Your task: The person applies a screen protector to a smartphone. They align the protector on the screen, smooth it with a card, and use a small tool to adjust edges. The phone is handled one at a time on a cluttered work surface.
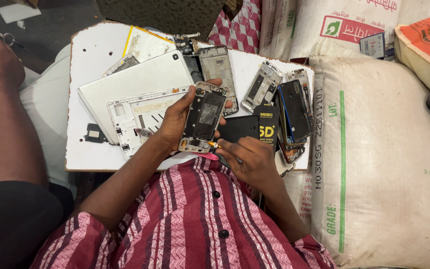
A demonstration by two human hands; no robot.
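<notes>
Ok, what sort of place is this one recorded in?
Probably an informal phone repair or salvage spot. The left hand holds an opened phone frame while the right hand works a small tool at its lower end. More stripped phone frames lie on a white board, beside large woven sacks.

**Metal, plastic, cloth and board on the bench**

The opened phone frame (204, 117) at centre shows dull grey metal edges around a dark matt inner plate with a glossy patch. The tool tip (213, 145) just below it looks like yellow plastic. The silver tablet back (138, 82) at upper left is smooth, satin metal. The white board (88, 55) underneath looks matt, with chipped, rough edges. The sack (389, 149) at right is coarse woven plastic. The striped shirt (200, 219) at the bottom is soft patterned cloth.
</notes>
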